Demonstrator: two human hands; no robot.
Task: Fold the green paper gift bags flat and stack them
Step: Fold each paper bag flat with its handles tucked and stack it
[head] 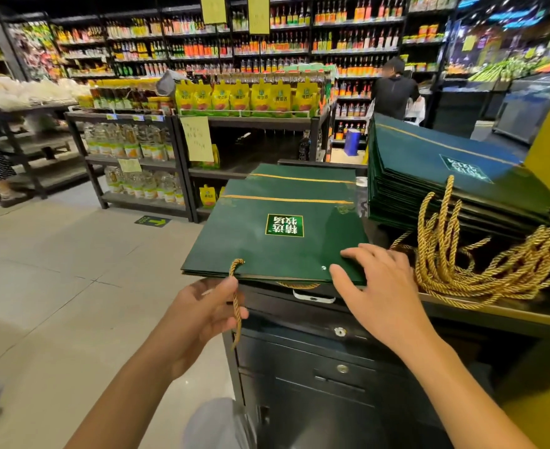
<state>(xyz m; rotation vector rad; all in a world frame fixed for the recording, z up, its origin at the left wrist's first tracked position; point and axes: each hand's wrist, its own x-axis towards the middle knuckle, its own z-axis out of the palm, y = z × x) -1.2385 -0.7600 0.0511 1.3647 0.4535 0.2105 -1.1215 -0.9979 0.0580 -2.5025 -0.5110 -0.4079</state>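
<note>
Flat dark green paper gift bag (276,234) is laid on a low pile at the near edge of the black metal table (315,319). Its gold twisted cord handle (236,306) is pinched in the left hand (199,322) just below the bag edge. Right hand (377,286) is spread, fingers released and pressed flat on the bag's near right corner. Taller stack of folded green bags (445,176) is seen at right. Supermarket bottle shelves (299,43) are seen behind. Second cord is mostly hidden under the bag.
</note>
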